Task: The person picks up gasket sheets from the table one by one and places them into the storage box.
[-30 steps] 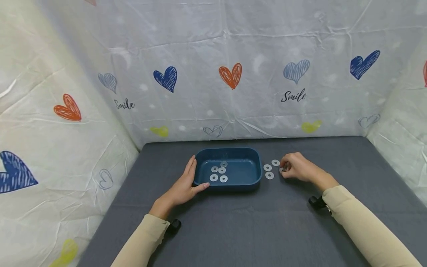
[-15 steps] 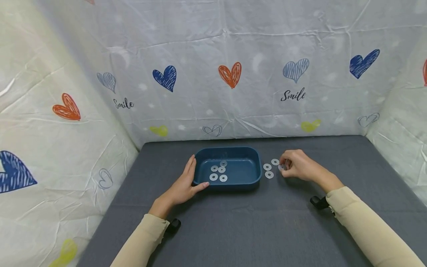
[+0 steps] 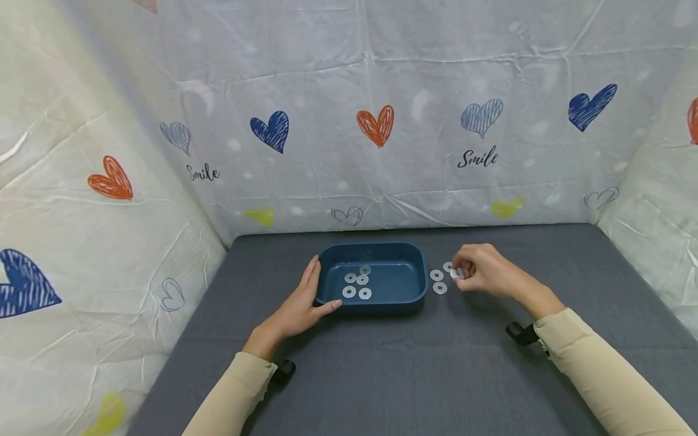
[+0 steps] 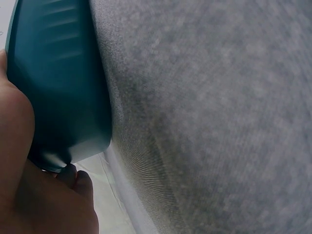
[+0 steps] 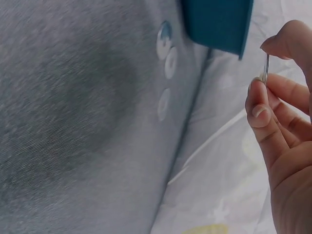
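In the head view, my left hand [image 3: 297, 307] lies against the left end of a blue rectangular tray [image 3: 403, 298]. Its straight fingers rest along the end wall and its thumb touches the front rim. Several flat metal washers [image 3: 349, 292] lie in the tray's left half. To the right of the tray, my right hand [image 3: 493, 274] pinches one washer [image 3: 457, 274] between thumb and fingertips. The right wrist view shows this washer [image 5: 266, 68] edge-on, raised off the cloth. Between hand and tray lie three loose washers [image 3: 437, 275], one partly hidden behind the fingers.
A dark grey cloth [image 3: 414, 375] covers the table. Behind it hangs a white curtain [image 3: 316, 175] printed with hearts, and more of the fabric stands at both sides. A black strap [image 3: 521, 333] shows at the right wrist.
My right hand has lifted a washer from the cloth and moved slightly left toward the tray. The left hand and the tray have stayed in place.
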`<move>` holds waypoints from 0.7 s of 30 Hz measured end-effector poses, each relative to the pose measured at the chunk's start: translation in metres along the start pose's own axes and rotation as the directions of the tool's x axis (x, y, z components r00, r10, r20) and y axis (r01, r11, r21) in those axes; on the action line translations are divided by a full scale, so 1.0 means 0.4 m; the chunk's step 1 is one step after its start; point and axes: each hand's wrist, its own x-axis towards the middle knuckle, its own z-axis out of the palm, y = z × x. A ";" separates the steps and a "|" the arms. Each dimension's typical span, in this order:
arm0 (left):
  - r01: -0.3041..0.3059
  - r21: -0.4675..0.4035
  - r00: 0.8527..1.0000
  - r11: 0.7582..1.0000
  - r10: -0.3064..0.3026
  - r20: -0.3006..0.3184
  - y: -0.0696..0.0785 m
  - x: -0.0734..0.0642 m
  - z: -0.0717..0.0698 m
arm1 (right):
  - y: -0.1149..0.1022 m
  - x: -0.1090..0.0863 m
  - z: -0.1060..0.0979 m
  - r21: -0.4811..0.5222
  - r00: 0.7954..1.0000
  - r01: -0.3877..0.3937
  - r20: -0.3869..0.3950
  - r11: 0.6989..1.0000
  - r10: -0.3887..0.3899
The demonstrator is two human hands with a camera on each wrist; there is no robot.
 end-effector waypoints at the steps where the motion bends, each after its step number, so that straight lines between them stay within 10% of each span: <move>1: 0.003 -0.003 1.000 1.000 -0.003 0.000 0.001 -0.001 0.000 | -0.004 0.003 0.000 0.007 1.000 -0.001 0.003 1.000 0.001; 21: 0.007 -0.009 1.000 1.000 -0.007 0.009 0.002 -0.003 -0.003 | -0.067 0.076 0.026 0.081 0.997 0.055 0.045 0.995 -0.059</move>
